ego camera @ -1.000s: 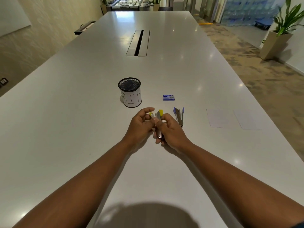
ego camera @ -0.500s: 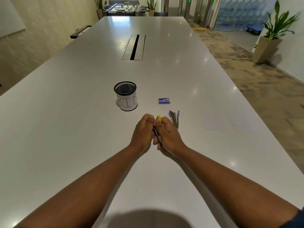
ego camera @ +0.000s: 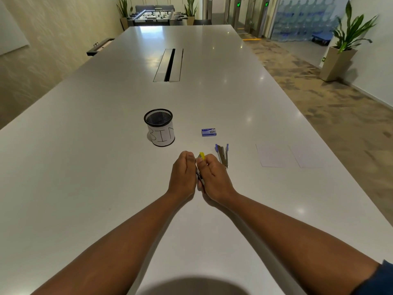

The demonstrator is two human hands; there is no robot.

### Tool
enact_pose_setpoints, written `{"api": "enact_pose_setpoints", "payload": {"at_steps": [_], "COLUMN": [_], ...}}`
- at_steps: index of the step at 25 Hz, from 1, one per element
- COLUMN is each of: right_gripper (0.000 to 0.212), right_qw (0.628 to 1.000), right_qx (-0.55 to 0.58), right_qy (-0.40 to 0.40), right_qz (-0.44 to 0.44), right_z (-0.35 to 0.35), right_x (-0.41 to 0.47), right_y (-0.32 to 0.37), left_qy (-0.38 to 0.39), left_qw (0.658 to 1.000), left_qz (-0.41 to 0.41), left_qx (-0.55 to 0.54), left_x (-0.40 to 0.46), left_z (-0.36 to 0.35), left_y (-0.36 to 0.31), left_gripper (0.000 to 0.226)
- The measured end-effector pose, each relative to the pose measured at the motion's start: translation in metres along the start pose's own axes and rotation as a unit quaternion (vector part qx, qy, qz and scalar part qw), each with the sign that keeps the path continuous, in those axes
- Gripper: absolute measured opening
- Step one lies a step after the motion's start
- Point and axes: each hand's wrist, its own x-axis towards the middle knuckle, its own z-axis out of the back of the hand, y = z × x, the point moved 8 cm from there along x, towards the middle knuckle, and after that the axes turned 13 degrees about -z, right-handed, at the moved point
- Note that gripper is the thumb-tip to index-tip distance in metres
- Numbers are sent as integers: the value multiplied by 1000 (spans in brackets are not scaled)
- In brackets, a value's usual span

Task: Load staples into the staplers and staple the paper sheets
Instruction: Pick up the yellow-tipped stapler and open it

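Head view, frame centre: left hand [ego camera: 184, 174] and right hand [ego camera: 214, 177], fingers curled, together grip yellow stapler [ego camera: 201, 161]; blue stapler [ego camera: 222, 154] lies just right.

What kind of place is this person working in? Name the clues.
Probably an office meeting room or lounge: a long white conference table with a cable slot, a foosball table behind, and potted plants.

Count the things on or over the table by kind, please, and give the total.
Staplers: 2, yellow held in both hands, blue lying open
Staple boxes: 1
Paper sheets: 2
Mesh bins: 1
Total: 6
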Motion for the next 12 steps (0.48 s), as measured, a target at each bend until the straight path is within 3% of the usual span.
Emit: {"api": "enact_pose_setpoints", "payload": {"at_steps": [12], "right_gripper": [36], "right_qw": [999], "right_qx": [-15], "right_qy": [-24], "right_qz": [30], "right_z": [1], "right_x": [-6], "right_y": [4], "left_qy": [-27], "left_qw": [999], "left_qz": [-12], "left_qx": [12], "left_x": [-2], "left_z": [0], "left_y": [7], "left_gripper": [33]}}
